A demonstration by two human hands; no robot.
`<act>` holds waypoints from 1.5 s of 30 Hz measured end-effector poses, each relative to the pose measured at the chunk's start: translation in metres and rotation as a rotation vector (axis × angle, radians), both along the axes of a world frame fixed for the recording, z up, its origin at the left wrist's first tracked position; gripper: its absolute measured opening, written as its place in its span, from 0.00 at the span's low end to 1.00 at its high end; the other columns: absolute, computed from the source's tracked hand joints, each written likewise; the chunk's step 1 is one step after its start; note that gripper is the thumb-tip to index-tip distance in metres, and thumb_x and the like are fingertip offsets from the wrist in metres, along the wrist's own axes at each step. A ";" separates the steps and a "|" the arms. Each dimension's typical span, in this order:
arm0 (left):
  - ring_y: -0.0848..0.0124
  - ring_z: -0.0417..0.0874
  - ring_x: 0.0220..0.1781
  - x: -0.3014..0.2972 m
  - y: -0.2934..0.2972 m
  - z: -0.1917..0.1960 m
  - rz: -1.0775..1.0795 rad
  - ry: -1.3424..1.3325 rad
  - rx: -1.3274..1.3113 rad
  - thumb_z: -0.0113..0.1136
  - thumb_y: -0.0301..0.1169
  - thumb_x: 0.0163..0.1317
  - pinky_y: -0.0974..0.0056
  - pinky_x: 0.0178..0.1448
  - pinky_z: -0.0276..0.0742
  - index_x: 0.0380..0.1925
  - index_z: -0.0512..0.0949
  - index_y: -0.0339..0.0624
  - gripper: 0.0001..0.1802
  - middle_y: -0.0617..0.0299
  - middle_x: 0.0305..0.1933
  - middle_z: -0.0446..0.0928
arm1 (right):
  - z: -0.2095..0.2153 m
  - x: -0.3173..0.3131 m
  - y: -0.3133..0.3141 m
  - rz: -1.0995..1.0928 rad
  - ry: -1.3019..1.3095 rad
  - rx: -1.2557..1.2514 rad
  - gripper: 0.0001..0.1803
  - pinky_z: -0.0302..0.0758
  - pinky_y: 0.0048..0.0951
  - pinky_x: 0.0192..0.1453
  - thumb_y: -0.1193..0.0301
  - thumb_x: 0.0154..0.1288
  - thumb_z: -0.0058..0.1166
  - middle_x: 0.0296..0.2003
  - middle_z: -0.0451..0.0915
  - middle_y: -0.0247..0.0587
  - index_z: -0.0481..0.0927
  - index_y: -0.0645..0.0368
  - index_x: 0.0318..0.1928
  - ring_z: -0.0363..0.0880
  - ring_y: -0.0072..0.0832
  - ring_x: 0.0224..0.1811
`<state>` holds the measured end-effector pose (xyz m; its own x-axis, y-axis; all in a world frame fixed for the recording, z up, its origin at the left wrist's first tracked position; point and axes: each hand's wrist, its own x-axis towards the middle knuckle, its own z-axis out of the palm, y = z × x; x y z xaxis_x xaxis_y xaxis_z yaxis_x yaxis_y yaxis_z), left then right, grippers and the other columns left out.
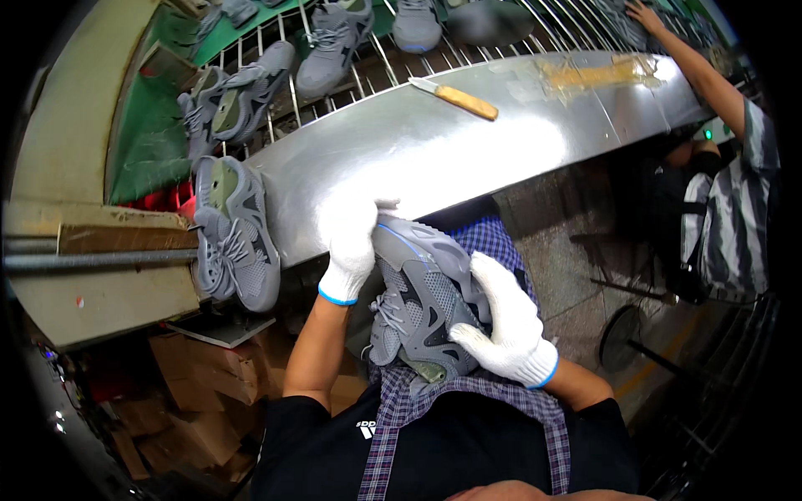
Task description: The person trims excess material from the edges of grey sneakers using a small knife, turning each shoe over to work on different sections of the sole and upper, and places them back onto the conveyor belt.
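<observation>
Both hands on 1 gray shoe [426,288], held in front of my body, near the near edge of the steel bench [518,146]. Toe points away from me toward the bench; opening faces back toward my apron [499,242]; sole turned to my right, laces to my left.

Left hand [351,242]: white glove, blue cuff, closed over the toe (glare bleaches the glove, so exact finger positions cannot be told). Right hand [505,321]: matching glove, gripping from the sole side, thumb toward the heel, fingers farther up along the sole. A thin blue line [403,240] runs near the toe edge. Green lining [426,368] shows at the opening.

On the bench: 1 knife [464,99], wooden handle, lying flat, blade toward the left, well apart from both hands. Brown residue [593,77] farther right.

A 2nd gray shoe [255,250] sits just beside the bench's left end, toe toward me. More gray shoes stand on the barred rack [368,82] beyond. Cardboard [205,422] lies low on my left. To the right, a co-worker [735,225] in stripes, 1 arm stretched toward the rack.
</observation>
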<state>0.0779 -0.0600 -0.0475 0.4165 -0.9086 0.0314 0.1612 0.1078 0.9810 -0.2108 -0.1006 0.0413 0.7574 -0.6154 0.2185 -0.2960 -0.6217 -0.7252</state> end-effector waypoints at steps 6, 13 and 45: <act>0.54 0.92 0.52 -0.003 -0.003 -0.010 -0.041 -0.034 -0.017 0.49 0.46 0.87 0.53 0.63 0.86 0.54 0.81 0.23 0.29 0.37 0.48 0.90 | -0.069 0.001 -0.052 0.013 0.115 -0.233 0.36 0.89 0.45 0.50 0.68 0.63 0.72 0.62 0.82 0.62 0.76 0.56 0.72 0.90 0.51 0.49; 0.52 0.91 0.57 -0.004 0.000 -0.020 0.033 -0.045 -0.057 0.47 0.47 0.87 0.51 0.65 0.85 0.64 0.75 0.23 0.31 0.38 0.49 0.90 | -0.030 0.056 -0.062 0.088 0.177 -0.035 0.34 0.88 0.38 0.55 0.77 0.68 0.65 0.56 0.85 0.54 0.76 0.57 0.74 0.91 0.49 0.50; 0.60 0.93 0.51 0.015 -0.040 0.062 -0.297 -0.677 0.168 0.52 0.33 0.82 0.60 0.61 0.85 0.56 0.85 0.34 0.17 0.50 0.48 0.92 | -0.032 0.065 -0.094 0.078 0.190 0.198 0.34 0.90 0.47 0.49 0.69 0.72 0.57 0.46 0.88 0.62 0.70 0.60 0.77 0.93 0.53 0.42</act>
<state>0.0932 -0.0999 0.0144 0.0927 -0.9947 0.0444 -0.4832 -0.0060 0.8755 -0.1458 -0.1947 0.0095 0.8202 -0.5698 -0.0500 -0.3945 -0.5002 -0.7708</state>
